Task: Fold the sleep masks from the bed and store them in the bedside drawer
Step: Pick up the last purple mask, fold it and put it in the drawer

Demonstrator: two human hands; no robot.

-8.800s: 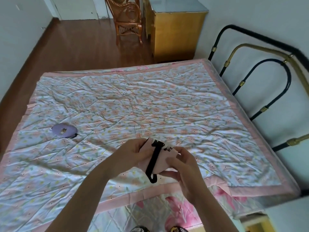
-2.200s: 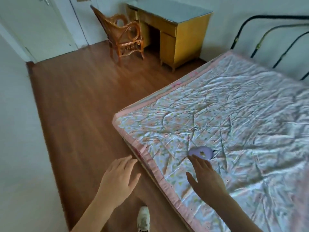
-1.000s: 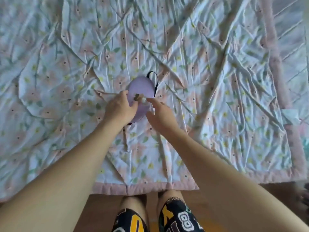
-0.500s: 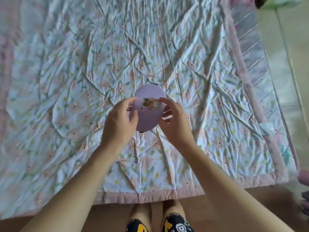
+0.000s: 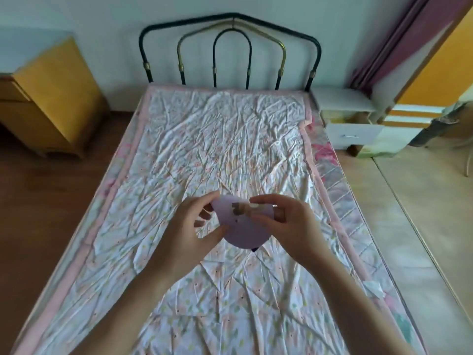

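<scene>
A lilac sleep mask (image 5: 243, 226) with a small brown and cream print is held up over the middle of the bed (image 5: 230, 149). My left hand (image 5: 189, 231) pinches its left edge and my right hand (image 5: 289, 226) pinches its top right edge. The mask hangs folded into a rounded half, and a bit of dark strap shows below it. The white bedside cabinet (image 5: 350, 119) stands to the right of the headboard; its drawer front (image 5: 354, 135) with a metal handle sticks out a little.
A black and brass metal headboard (image 5: 230, 52) stands at the far end of the bed. A yellow wooden cabinet (image 5: 51, 98) is at the left on the brown floor. Pink curtains (image 5: 399, 42) and a yellow and white wardrobe (image 5: 430, 80) are at the right.
The view has swung from looking straight down at the quilt to looking along the bed toward the headboard. Both hands have lifted the lilac mask off the quilt and keep hold of it.
</scene>
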